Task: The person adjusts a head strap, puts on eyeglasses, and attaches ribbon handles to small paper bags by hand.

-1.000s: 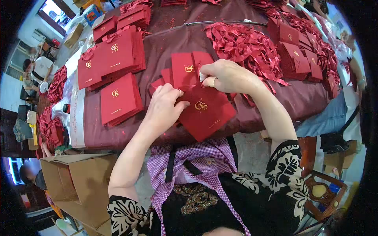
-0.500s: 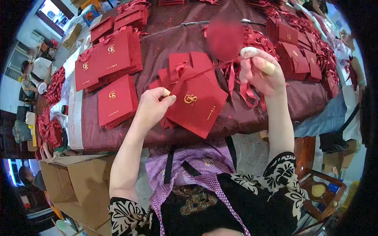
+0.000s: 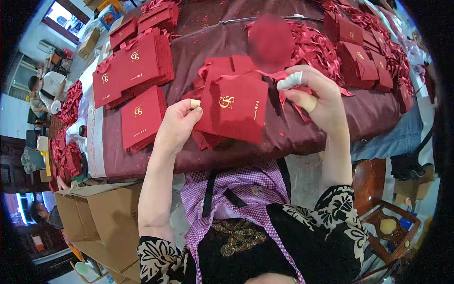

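Observation:
A red paper gift bag (image 3: 236, 111) with a gold monogram lies flat in front of me, over other red bags. My left hand (image 3: 177, 124) is closed, its thumb and forefinger pinching the bag's left edge. Beyond the bag's right top corner, my right hand (image 3: 319, 94) is curled in a pinch at a red ribbon (image 3: 284, 100); the exact contact is partly hidden by the fingertips. White and yellowish wraps cover fingertips of the right hand, and a yellowish wrap is on a left finger.
Stacks of red bags (image 3: 137, 66) stand at the left, with a lower stack (image 3: 142, 118) nearer. More bags (image 3: 357, 64) and a ribbon heap (image 3: 314, 52) lie right on the maroon tablecloth (image 3: 302, 139). An open cardboard box (image 3: 109, 213) stands below left. Other people sit at far left.
The bag has turned from a slant to nearly level, shifting slightly away from me. My right hand has lowered and its fingers have curled; my left hand keeps its pinch.

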Demonstrator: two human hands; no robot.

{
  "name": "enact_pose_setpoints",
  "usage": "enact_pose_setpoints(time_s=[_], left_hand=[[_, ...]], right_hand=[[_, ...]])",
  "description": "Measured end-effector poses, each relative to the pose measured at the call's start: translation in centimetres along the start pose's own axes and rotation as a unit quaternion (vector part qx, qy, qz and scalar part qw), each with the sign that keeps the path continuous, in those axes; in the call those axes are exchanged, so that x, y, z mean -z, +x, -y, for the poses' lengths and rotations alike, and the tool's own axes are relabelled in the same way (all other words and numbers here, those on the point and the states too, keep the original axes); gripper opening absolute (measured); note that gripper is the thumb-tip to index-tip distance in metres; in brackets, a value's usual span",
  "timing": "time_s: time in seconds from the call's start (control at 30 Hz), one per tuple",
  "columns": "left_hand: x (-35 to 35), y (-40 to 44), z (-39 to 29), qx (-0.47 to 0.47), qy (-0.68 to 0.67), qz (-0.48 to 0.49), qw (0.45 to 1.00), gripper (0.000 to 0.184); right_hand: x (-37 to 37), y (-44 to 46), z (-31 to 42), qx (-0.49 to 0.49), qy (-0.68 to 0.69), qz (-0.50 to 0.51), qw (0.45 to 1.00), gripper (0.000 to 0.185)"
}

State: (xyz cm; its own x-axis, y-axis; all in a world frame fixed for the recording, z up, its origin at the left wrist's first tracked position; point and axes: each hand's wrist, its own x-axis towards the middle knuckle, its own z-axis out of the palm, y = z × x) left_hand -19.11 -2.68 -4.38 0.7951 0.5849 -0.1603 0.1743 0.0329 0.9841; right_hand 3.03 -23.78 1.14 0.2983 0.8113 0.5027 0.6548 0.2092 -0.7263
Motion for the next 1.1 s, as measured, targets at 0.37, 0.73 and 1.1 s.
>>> enact_pose_setpoints(time_s=[0.37, 0.73, 1.1], left_hand=[[-0.6, -1.5, -0.7, -0.015, 0.047, 0.009, 0.999, 0.023], [-1.5, -1.9, -1.0, -0.036, 0.054, 0.002, 0.998, 0.021], [-1.9, -2.5, -1.6, -0.065, 0.069, 0.024, 0.995, 0.020]], right_hand=[[-4.4, -1.2, -2.5, 0.061, 0.462, -0.039, 0.884, 0.026], [-10.2, -2.2, -0.9, 0.029, 0.001, 0.097, 0.995, 0.012], [-11.4, -1.2, -1.0, 0.032, -0.062, 0.090, 0.993, 0.021]])
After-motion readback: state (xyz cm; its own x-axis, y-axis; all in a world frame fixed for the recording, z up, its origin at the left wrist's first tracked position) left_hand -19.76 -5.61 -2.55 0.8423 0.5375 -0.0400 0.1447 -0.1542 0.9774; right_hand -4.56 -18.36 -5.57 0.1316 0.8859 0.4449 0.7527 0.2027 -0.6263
